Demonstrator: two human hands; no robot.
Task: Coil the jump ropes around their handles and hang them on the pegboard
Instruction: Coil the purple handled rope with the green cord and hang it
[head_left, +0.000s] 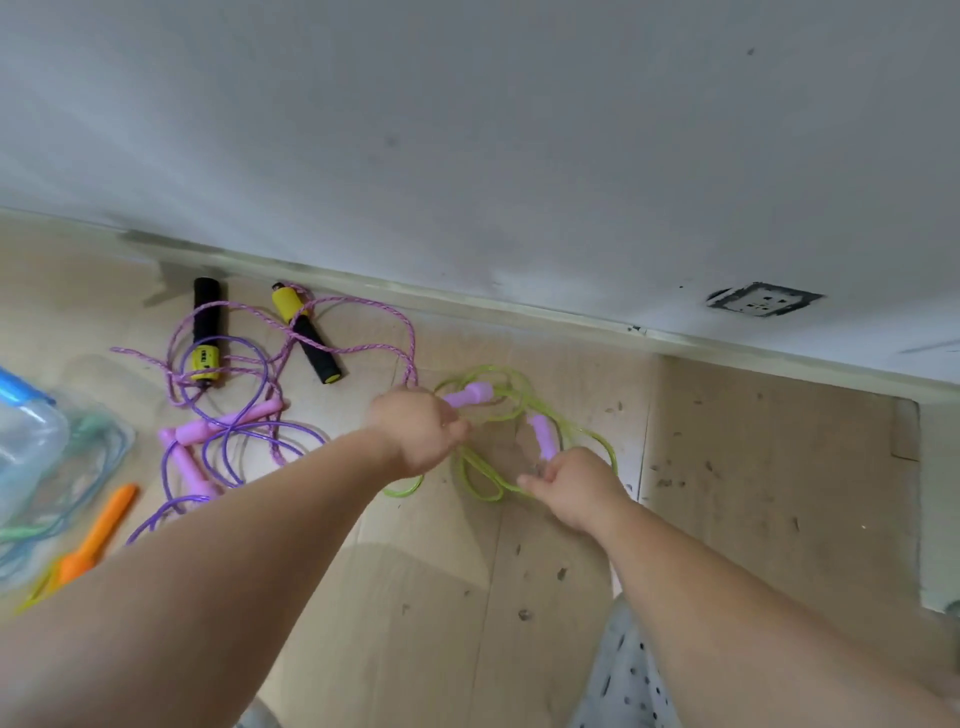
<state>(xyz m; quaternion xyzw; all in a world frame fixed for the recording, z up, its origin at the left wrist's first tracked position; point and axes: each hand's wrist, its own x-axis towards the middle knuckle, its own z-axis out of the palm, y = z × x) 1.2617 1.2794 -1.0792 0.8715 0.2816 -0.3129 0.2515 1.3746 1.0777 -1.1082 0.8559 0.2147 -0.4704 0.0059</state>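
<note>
A green jump rope (480, 480) with two pink handles lies in loose loops on the wooden floor near the wall. My left hand (415, 431) grips one pink handle (470, 396) at its near end. My right hand (574, 486) holds the second pink handle (543, 434) by its near end, with a green strand at its fingers. To the left lie a purple rope with pink handles (223, 426) and a pink braided rope with black-and-yellow handles (207, 332). No pegboard is in view.
A clear plastic container (26, 441) with a blue lid sits at the far left, beside a teal rope and an orange handle (101, 535). A skirting board and grey wall with a socket (761, 301) run behind. Bare floor lies to the right.
</note>
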